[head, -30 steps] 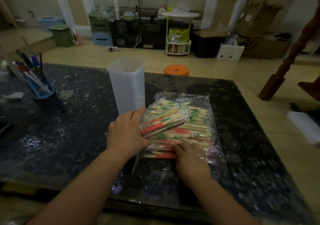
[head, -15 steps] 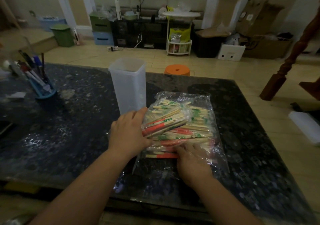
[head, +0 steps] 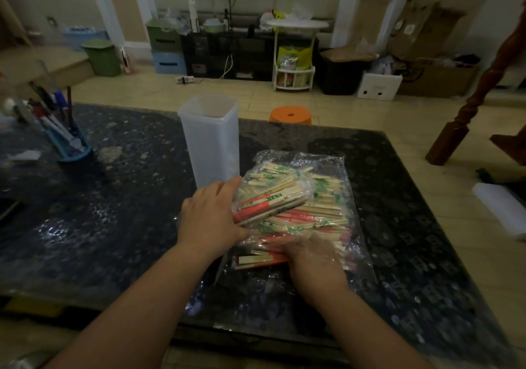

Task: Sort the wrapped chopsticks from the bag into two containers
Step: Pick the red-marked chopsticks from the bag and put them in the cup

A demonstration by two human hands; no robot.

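Head view, near to far. At lower centre the right hand sits inside the mouth of the clear plastic bag, film draped over its knuckles; its fingers curl down into the pile, but what they pinch, if anything, cannot be told through the plastic. Left of it, at mid-frame, the left hand rests palm-down against the bag's left side, fingers extended and close together, thumb raised along a lifted bundle of wrapped chopsticks that it presses through the film. The remaining chopsticks lie loosely stacked in the bag, red-printed and green-printed sleeves mixed, on the dark speckled table.

Handling, as judged: each wrapped pair is light, thin and stiff lengthwise, while its sleeve is probably slick, so pairs tend to slide over one another. A pinch across the middle of a few aligned pairs should hold better than a grip at the tips. The bag is soft and crinkly and gives no support; 1 hand holding its mouth open helps.

Beyond the bag, just above centre, 1 tall translucent container stands upright and open. A second container is not clearly visible. A blue pen holder stands at the left edge.
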